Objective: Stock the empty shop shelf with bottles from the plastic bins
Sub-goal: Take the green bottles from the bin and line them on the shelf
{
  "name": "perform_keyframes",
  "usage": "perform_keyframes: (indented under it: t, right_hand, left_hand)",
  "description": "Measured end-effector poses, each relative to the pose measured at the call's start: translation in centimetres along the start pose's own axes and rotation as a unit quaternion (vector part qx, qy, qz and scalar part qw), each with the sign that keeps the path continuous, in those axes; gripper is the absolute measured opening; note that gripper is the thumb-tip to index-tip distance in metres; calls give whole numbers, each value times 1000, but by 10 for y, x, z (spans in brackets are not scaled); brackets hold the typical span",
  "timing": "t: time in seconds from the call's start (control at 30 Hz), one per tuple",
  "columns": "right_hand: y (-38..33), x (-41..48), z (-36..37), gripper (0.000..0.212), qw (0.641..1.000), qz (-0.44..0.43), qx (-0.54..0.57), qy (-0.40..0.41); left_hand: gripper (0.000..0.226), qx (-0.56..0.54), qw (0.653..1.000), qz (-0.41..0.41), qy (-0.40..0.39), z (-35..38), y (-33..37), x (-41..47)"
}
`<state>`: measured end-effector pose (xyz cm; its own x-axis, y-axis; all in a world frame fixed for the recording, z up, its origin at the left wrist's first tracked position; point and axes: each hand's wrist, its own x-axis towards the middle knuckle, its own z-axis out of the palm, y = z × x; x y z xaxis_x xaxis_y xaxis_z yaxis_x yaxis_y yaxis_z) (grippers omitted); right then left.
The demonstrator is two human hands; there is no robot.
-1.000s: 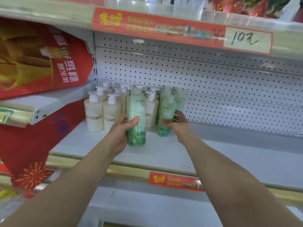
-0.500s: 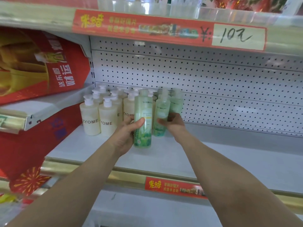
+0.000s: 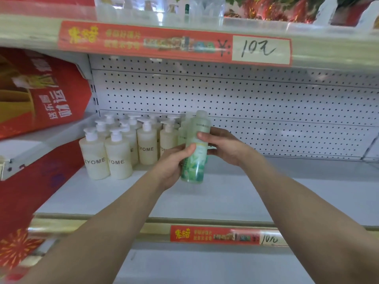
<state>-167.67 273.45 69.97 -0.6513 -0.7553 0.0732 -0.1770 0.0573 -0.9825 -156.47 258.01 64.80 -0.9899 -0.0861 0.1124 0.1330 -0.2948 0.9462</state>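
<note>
Moved: my right hand [image 3: 223, 146] leaves the rear green bottles [image 3: 183, 128] and joins my left hand [image 3: 172, 167] on the green bottle [image 3: 196, 158].
Meaning: one is placed; this one goes next, I judge.
Hands: both grip it, left low, right high.
Where: over the shelf [image 3: 266, 191], just right of the cream pump bottles [image 3: 118, 160].
Look: translucent pale green, leaf print, nearly upright.

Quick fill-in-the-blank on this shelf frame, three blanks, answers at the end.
1. The bottle gripped by the left hand and right hand is ____ in colour.
2. The cream pump bottles stand to its ____.
3. They are printed with the name ____.

Missing words: green; left; KYOME.
</note>
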Motion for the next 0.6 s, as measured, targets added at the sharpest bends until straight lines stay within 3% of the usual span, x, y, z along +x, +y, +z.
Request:
perform_keyframes:
  t: [0.1,0.23,0.3,0.6]
  right_hand:
    - [0,-2,-13,48,1000,3,-1,13]
    - [6,6,-26,50,995,12,-17,97]
    - [11,13,-31,53,989,23,-41,141]
    - [45,42,-32,64,972,43,-147,176]
  left_hand:
    - [48,30,999,8,11,3,-3,12]
    - [45,44,969,54,238,-7,1,38]
    - [50,60,950,69,298,-14,1,48]
    - [60,173,933,57,311,-19,-10,81]
